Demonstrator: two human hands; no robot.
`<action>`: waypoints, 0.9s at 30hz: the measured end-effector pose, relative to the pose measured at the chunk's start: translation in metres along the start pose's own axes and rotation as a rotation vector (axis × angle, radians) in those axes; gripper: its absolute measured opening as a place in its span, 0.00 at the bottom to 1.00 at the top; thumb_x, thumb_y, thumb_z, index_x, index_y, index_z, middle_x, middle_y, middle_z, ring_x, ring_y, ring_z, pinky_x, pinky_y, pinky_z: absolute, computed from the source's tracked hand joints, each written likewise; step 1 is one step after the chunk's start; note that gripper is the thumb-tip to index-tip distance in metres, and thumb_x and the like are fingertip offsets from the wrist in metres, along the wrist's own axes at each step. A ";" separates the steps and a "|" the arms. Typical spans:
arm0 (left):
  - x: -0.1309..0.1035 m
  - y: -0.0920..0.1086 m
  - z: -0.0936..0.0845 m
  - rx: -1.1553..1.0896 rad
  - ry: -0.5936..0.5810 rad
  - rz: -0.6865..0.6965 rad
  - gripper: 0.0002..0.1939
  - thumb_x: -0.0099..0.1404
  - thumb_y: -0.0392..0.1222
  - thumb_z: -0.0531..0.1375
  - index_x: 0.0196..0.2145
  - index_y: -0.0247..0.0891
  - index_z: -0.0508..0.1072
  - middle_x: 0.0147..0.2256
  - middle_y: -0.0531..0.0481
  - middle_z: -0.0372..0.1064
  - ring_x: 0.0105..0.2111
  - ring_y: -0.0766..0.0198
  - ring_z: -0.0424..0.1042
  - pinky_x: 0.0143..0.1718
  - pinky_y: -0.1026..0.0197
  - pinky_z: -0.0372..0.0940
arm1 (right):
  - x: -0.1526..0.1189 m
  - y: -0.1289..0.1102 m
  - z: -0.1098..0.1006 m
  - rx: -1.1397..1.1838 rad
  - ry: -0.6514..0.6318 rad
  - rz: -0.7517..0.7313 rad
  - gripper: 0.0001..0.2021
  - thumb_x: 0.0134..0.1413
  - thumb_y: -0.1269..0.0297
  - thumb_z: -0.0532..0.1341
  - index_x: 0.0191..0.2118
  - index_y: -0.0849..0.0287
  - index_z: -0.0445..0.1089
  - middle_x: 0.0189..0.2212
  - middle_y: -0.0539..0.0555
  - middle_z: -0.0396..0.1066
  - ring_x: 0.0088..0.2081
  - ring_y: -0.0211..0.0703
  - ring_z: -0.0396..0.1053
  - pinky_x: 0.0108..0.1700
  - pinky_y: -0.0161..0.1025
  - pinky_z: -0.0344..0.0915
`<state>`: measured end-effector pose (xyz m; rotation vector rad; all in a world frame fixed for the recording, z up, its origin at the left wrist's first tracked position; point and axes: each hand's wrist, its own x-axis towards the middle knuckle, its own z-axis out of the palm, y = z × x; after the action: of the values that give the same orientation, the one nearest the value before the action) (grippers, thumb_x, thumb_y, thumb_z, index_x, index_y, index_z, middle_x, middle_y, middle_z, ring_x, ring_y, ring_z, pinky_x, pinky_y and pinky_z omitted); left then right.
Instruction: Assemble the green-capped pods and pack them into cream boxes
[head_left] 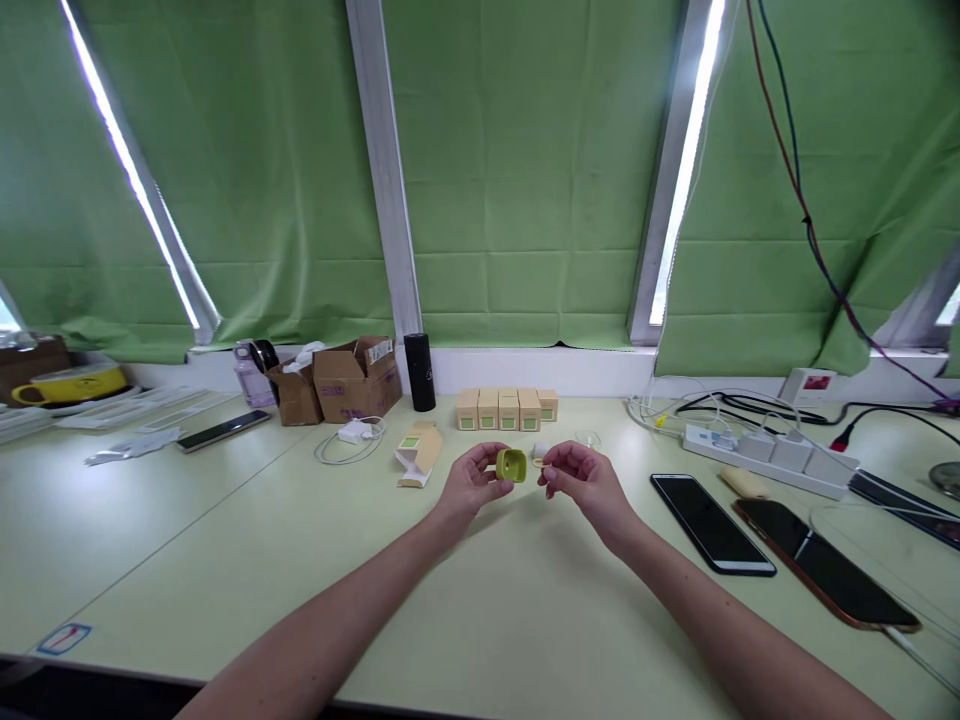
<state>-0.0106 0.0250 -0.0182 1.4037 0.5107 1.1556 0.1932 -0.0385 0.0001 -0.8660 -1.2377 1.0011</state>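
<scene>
My left hand [474, 478] grips a small green square case [512, 465], its hollow side turned toward me. Just to its right, my right hand [581, 480] is closed in a pinch on a small yellowish ring-like piece [538, 463]. Both hands hover above the table, apart from each other. Behind them a small white round item [539, 450] and a clear plastic piece [588, 438] lie on the table. An opened, flattened cardboard box [420, 453] with a green label rests left of my left hand.
Several small cardboard boxes [508, 409] stand in a row at the back. A black cylinder [420, 372] and an open carton [358, 380] stand left of them. Rightward lie a phone [711, 523], another phone [825, 560] and a power strip [765, 460] with cables.
</scene>
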 end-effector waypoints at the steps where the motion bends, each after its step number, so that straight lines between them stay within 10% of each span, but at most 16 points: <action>1: 0.000 0.000 0.001 -0.001 -0.010 0.004 0.28 0.48 0.43 0.78 0.46 0.37 0.76 0.45 0.41 0.76 0.44 0.54 0.74 0.47 0.55 0.68 | -0.001 0.001 0.000 -0.053 0.006 -0.031 0.14 0.46 0.55 0.74 0.33 0.56 0.72 0.28 0.50 0.73 0.30 0.42 0.71 0.33 0.41 0.70; 12: -0.005 0.004 0.010 0.081 -0.049 0.062 0.28 0.47 0.42 0.79 0.45 0.38 0.77 0.45 0.42 0.76 0.45 0.53 0.75 0.50 0.51 0.67 | -0.015 0.002 0.005 -0.628 0.022 -0.414 0.07 0.64 0.64 0.58 0.44 0.53 0.72 0.36 0.55 0.76 0.36 0.47 0.73 0.41 0.45 0.71; 27: -0.008 0.004 0.014 0.148 -0.051 0.102 0.27 0.47 0.36 0.77 0.45 0.38 0.77 0.46 0.43 0.74 0.45 0.54 0.73 0.50 0.51 0.67 | -0.019 0.009 0.010 -0.799 0.036 -0.661 0.11 0.67 0.70 0.55 0.48 0.53 0.73 0.39 0.57 0.78 0.38 0.47 0.75 0.40 0.43 0.72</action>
<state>-0.0029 0.0106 -0.0141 1.5986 0.5017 1.1799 0.1816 -0.0529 -0.0134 -0.9509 -1.7624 -0.0694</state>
